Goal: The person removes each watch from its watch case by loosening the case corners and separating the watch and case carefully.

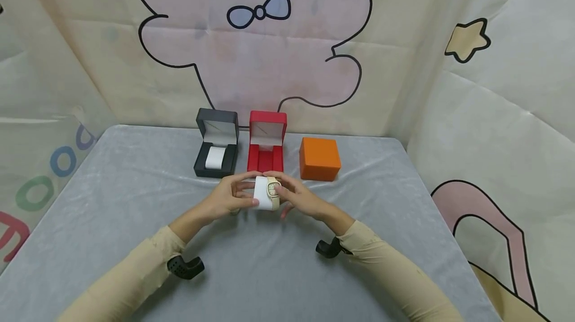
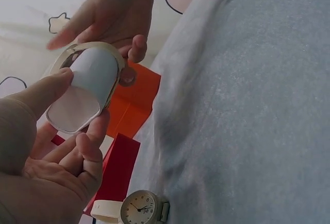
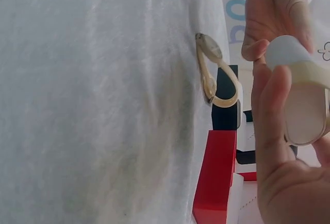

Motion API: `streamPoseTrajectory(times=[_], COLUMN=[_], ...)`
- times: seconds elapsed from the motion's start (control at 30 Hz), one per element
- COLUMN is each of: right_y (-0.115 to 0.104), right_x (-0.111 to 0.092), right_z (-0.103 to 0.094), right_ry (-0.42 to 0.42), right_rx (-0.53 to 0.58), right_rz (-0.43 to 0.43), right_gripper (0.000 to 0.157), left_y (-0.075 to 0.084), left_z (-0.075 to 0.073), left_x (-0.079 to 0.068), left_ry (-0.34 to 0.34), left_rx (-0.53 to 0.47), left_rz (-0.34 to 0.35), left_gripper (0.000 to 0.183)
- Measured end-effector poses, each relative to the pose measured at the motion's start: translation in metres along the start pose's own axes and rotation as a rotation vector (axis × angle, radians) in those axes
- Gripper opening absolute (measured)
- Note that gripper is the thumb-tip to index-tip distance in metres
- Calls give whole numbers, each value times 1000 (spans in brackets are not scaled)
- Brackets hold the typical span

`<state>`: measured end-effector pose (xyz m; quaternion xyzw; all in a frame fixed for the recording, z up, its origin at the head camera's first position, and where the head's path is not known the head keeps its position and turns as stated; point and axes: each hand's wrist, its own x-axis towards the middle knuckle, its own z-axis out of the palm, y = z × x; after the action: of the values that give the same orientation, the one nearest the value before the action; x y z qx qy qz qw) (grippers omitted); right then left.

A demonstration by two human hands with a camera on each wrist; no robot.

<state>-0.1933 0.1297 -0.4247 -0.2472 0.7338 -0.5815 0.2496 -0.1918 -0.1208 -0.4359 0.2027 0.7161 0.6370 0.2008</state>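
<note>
Above the table my left hand [image 1: 224, 198] pinches one end of a white watch pillow [image 1: 261, 194] between thumb and fingers. A cream-strapped wristwatch [image 1: 274, 201] is looped around the pillow's other end. My right hand [image 1: 307, 201] holds that watch, its thumb near the dial. In the left wrist view, the thumb lies on the pillow [image 2: 95, 74] inside the strap loop. A second cream watch [image 2: 139, 208] lies on the table by the left hand; in the right wrist view this watch [image 3: 210, 49] shows as a closed loop. The left hand mostly hides it in the head view.
Behind the hands stand an open dark grey watch box [image 1: 202, 162] with a white pillow [image 1: 215, 158] in it and an open red watch box [image 1: 268, 117]. To their right is a closed orange box [image 1: 320, 159]. A grey cloth [image 1: 251, 272] covers the table.
</note>
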Motion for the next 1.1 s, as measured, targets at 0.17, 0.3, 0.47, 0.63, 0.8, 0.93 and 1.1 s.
streamPoseTrajectory(times=[0.17, 0.3, 0.47, 0.63, 0.8, 0.93, 1.1], right_y=[-3, -2, 1, 3, 2, 0, -3], right_x=[1, -1, -2, -2, -1, 0, 1], right_z=[-4, -5, -3, 1, 3, 0, -2], right_ry=[14, 31, 46, 92, 121, 141, 156], right_rx=[1, -5, 32, 92, 121, 163, 238], right_rz=[17, 28, 37, 56, 81, 99, 143], right_gripper=[45, 45, 47, 48, 46, 46, 49], left_y=[0, -2, -4, -6, -6, -3, -1], left_z=[-2, -3, -3, -2, -2, -2, -4], left_x=[2, 1, -2, -2, -1, 1, 2], left_ry=[-6, 1, 10, 18, 25, 32, 60], left_rx=[15, 1, -13, -23, -33, -40, -33], left_rz=[6, -13, -46, -27, -3, 6, -6], left_gripper=[72, 72, 73, 73, 72, 71, 71])
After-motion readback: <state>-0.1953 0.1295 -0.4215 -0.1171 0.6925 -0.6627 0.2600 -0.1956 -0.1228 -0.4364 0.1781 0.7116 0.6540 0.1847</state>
